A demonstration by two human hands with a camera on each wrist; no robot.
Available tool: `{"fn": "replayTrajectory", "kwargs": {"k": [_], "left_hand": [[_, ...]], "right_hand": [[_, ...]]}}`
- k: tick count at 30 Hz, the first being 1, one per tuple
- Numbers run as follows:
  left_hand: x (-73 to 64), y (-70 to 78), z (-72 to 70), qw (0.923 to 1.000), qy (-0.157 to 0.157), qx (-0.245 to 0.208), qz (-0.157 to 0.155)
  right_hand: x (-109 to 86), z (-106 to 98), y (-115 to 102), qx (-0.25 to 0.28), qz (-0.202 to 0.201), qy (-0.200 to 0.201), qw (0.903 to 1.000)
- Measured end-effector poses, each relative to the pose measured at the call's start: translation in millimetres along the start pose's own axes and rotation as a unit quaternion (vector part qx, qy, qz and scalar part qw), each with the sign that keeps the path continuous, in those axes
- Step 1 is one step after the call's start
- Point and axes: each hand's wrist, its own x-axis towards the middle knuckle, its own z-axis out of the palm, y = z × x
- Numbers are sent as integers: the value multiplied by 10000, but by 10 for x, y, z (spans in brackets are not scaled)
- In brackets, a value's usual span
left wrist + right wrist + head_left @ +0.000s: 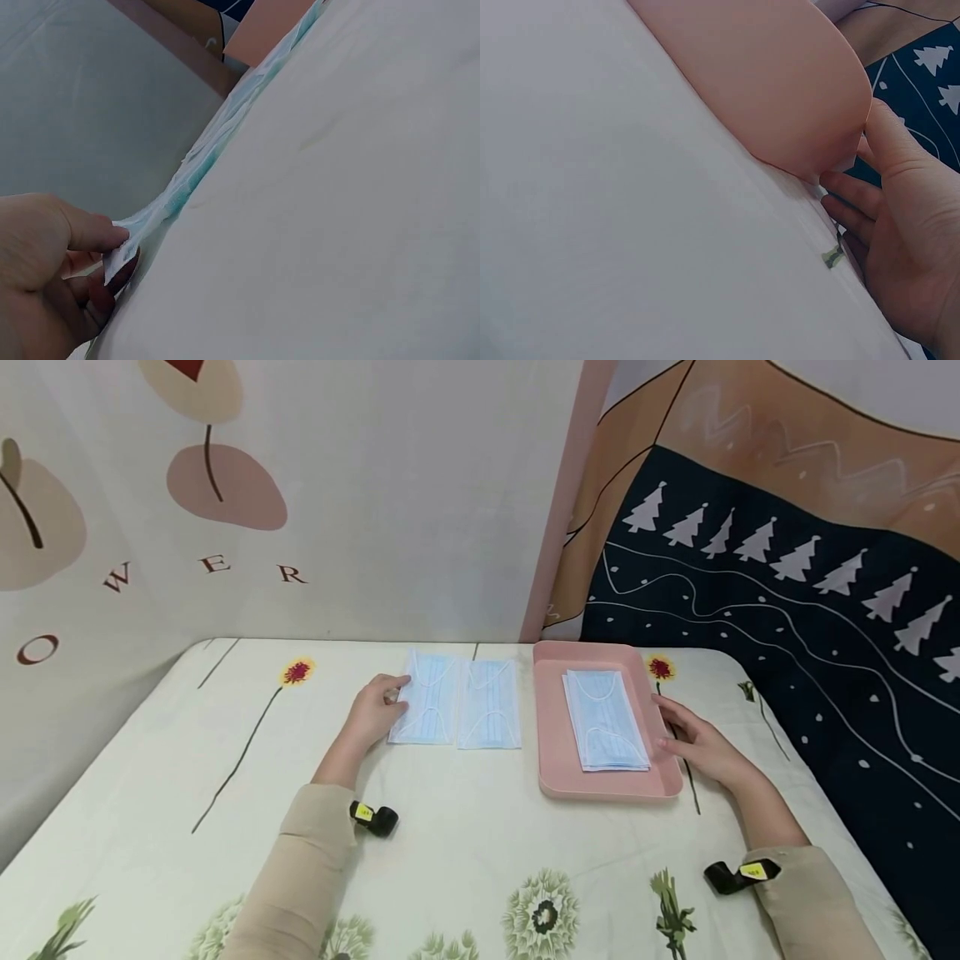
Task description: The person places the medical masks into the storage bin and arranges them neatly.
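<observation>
In the head view, my left hand point(377, 708) is at the left side of a light-blue disposable face mask point(427, 702) with white ear loops. The left wrist view shows the thumb and fingers point(96, 231) pinching the mask's edge, lifted a little off the cloth. A second face mask point(489, 706) lies flat just to its right. Farther right stands a pink tray point(555, 768) with a small stack of face masks point(609, 722) in it. My right hand point(705, 743) holds the tray's right side, thumb at the rim and fingers against the outer wall.
A white tablecloth point(450, 827) with printed flowers covers the table. Behind it hangs a pale curtain point(420, 510); a dark cloth with white trees point(787, 602) hangs at the right. Each wrist wears a small black camera point(378, 821).
</observation>
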Motion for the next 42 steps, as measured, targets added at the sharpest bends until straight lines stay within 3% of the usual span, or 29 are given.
{"fn": "replayTrajectory", "kwargs": {"k": [10, 22, 32, 42], "left_hand": [[-18, 34, -38, 9995, 110, -281, 71], [-42, 165, -86, 9959, 472, -720, 263], [-43, 372, -68, 9887, 811, -1180, 443], [-105, 617, 69, 9805, 841, -1763, 207]], "right_hand": [[3, 5, 0, 33, 30, 7, 10000], [2, 1, -19, 52, 72, 4, 10000], [1, 5, -7, 23, 14, 5, 10000], [6, 10, -3, 2, 103, 48, 9999]]}}
